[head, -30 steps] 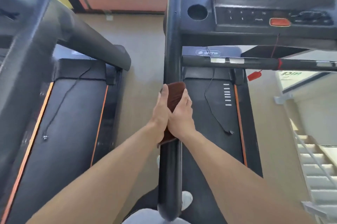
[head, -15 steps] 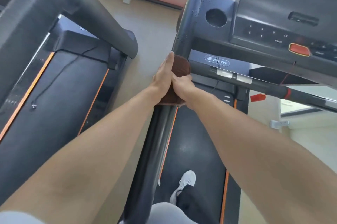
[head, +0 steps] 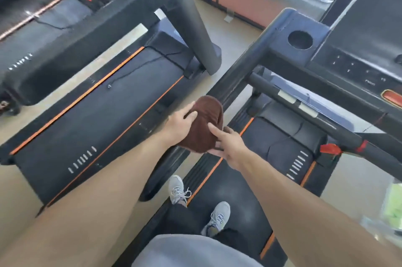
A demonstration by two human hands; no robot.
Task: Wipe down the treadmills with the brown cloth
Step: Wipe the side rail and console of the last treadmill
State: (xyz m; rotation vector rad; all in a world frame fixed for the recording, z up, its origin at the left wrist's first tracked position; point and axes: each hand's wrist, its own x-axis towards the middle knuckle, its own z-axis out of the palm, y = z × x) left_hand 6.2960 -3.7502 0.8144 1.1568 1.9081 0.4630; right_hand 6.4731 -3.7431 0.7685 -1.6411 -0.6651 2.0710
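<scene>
The brown cloth [head: 204, 125] is bunched over the black left handrail [head: 235, 79] of the right treadmill, a little below where the rail meets the console [head: 359, 66]. My left hand [head: 180, 122] grips the cloth from the left, fingers curled over its top. My right hand [head: 228, 146] holds its lower right edge, with the index finger stretched out across the fabric. A second treadmill [head: 97, 118] stands to the left, its belt edged in orange.
A black crossbar [head: 304, 112] with a red safety clip [head: 329, 149] runs under the console. A round cup holder [head: 300, 40] sits at the console's corner. Grey shoes [head: 217, 219] stand on the right belt. A tan floor strip [head: 217, 75] separates the machines.
Both hands slid the cloth up the handrail toward the console, then came slightly back down. My right index finger has straightened. The view has swung and tilted left.
</scene>
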